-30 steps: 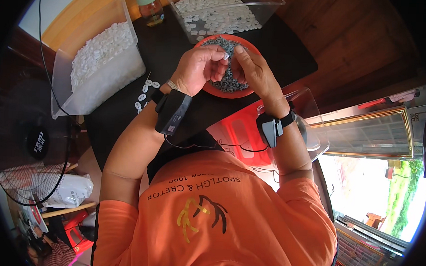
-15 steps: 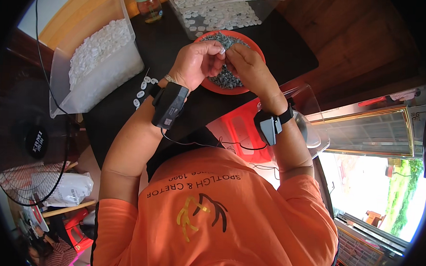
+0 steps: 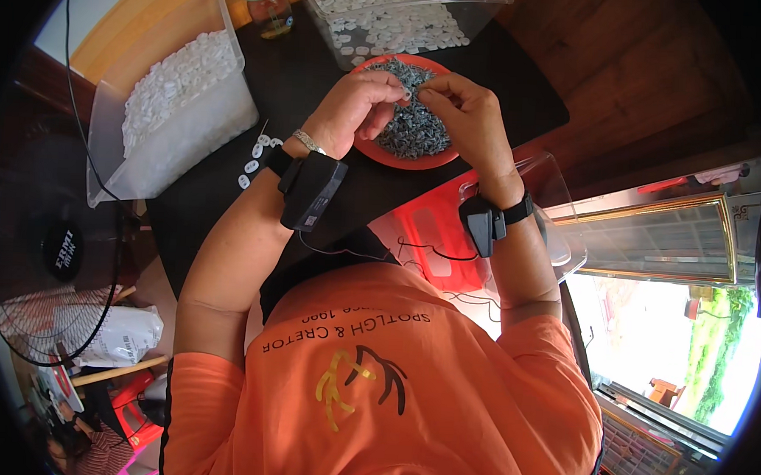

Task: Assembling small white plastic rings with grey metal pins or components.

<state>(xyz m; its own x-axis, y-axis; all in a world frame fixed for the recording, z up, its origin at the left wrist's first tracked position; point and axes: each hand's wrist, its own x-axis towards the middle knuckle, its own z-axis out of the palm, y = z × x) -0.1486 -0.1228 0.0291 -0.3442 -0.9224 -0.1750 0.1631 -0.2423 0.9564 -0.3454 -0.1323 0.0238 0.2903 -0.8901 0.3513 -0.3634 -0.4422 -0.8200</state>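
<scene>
Pinching a white piece [image 3: 406,94], left hand [image 3: 356,109] hides its long axis; right grip [image 3: 471,118] unclear.

The dark table [image 3: 298,85] carries two clear bins [image 3: 205,132], one by its left edge and one by its far edge, one lidded jar [image 3: 270,16] between them, one orange bowl [image 3: 411,163], and at least five loose white pieces [image 3: 257,151]. The bowl's grey pieces [image 3: 412,135] are too many to count.

The table [image 3: 523,91] stands before the person [image 3: 417,375] I watch. On it: bowl [image 3: 413,163] containing parts [image 3: 415,137]; left tub [image 3: 202,132]; rear tub [image 3: 484,11], behind the bowl; jar [image 3: 269,14], between the tubs; loose pieces [image 3: 257,151], just right of the left tub.
</scene>
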